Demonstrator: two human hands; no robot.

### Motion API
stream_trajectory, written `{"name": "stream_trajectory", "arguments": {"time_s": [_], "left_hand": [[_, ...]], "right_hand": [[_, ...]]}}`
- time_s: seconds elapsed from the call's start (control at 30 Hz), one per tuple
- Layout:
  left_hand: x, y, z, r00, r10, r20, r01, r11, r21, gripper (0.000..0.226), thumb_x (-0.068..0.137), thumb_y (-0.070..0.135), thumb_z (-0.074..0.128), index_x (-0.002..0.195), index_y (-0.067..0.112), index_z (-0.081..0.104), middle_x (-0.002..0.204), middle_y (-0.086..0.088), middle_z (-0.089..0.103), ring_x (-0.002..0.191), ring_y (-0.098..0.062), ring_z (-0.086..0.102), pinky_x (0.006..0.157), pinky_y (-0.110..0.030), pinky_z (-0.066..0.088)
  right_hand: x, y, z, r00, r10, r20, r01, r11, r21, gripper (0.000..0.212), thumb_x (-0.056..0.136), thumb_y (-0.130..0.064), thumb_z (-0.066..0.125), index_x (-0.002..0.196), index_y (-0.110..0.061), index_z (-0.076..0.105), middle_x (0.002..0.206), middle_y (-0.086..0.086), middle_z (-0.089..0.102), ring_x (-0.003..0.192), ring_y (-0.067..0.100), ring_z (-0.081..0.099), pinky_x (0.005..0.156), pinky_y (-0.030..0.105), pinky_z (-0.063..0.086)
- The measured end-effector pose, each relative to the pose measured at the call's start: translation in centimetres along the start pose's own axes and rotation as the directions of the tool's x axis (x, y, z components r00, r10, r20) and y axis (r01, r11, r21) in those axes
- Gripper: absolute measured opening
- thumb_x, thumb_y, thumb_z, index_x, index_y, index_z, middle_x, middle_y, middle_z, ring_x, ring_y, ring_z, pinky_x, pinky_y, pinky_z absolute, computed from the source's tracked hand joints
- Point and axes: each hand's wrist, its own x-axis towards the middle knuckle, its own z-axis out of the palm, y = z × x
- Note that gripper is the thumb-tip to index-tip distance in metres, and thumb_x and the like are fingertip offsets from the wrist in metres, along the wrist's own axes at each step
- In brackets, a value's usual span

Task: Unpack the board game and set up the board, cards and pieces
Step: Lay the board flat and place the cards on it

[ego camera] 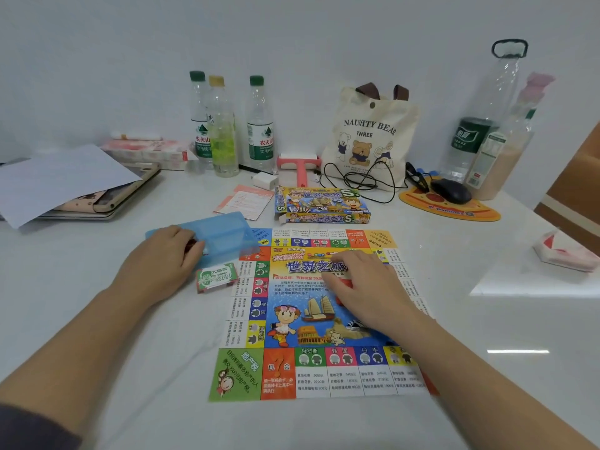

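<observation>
The colourful printed paper game board (282, 368) lies flat on the white table (146, 368), nearest the person. The right hand (363, 287) rests palm-down on its middle, fingers bent over something red; I cannot tell whether it pinches that. Left of the board sits 1 small stack of green-and-white play money (216, 277). Just beyond it, the left hand (159, 258) curls at the translucent blue plastic tray (224, 232), which overlaps the board's far-left corner; what its fingers clasp, if anything, is hidden. Farther off lies the bright cardboard game box (321, 204). The risk I see: tugging the tray could drag or crease the thin board, tip small pieces out across the table, or knock the money stack askew.
</observation>
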Motion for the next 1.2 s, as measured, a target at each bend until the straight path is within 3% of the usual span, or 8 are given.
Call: {"name": "stream_trajectory", "arguments": {"time_s": [0.23,0.57,0.87,1.07,1.2], "left_hand": [[0.2,0.0,-0.2,0.996,0.088,-0.012,-0.088,0.995,0.045,0.033,0.095,0.037,0.037,0.085,0.016,0.06,0.087,0.0,0.052,0.086,-0.023,0.053,0.066,-0.039,0.047],[0.6,-0.4,-0.4,0.986,0.165,0.015,-0.166,0.983,0.08,0.054,0.082,0.065,0.027,0.083,0.018,0.053,0.084,0.003,0.05,0.081,-0.019,0.048,0.063,-0.036,0.045],[1.1,-1.1,-0.1,0.988,0.153,-0.004,-0.152,0.982,0.11,0.058,0.078,0.069,0.031,0.083,0.017,0.055,0.085,0.001,0.051,0.081,-0.02,0.049,0.063,-0.035,0.043],[1.4,-0.6,-0.1,0.981,0.194,0.013,-0.194,0.973,0.127,0.038,0.085,0.058,0.048,0.083,0.021,0.051,0.087,0.005,0.052,0.085,-0.017,0.051,0.059,-0.032,0.037],[1.5,-0.1,-0.2,0.969,0.242,0.051,-0.247,0.963,0.109,0.029,0.092,0.048,0.047,0.088,0.02,0.051,0.089,0.002,0.056,0.087,-0.02,0.054,0.059,-0.031,0.03]], "right_hand": [[0.1,0.1,0.2,1.0,-0.017,-0.006,0.017,1.0,-0.01,0.045,0.095,-0.054,0.039,0.132,-0.03,0.046,0.135,-0.01,0.049,0.126,0.013,0.04,0.103,0.039,0.032],[-0.1,0.3,0.4,0.999,-0.052,0.003,0.052,0.998,-0.03,0.043,0.095,-0.053,0.039,0.13,-0.029,0.047,0.135,-0.011,0.046,0.126,0.012,0.038,0.103,0.037,0.029],[-0.2,0.2,0.7,0.997,-0.077,0.003,0.077,0.996,-0.054,0.042,0.096,-0.051,0.039,0.131,-0.029,0.046,0.137,-0.01,0.044,0.128,0.013,0.036,0.104,0.037,0.028],[-0.1,0.3,1.0,0.996,-0.092,-0.006,0.091,0.993,-0.078,0.044,0.095,-0.053,0.039,0.133,-0.031,0.043,0.139,-0.011,0.042,0.13,0.013,0.035,0.106,0.036,0.027],[-0.1,0.3,1.1,0.996,-0.091,0.0,0.091,0.993,-0.072,0.044,0.095,-0.052,0.04,0.134,-0.031,0.043,0.14,-0.011,0.041,0.131,0.013,0.033,0.108,0.036,0.025]]}}
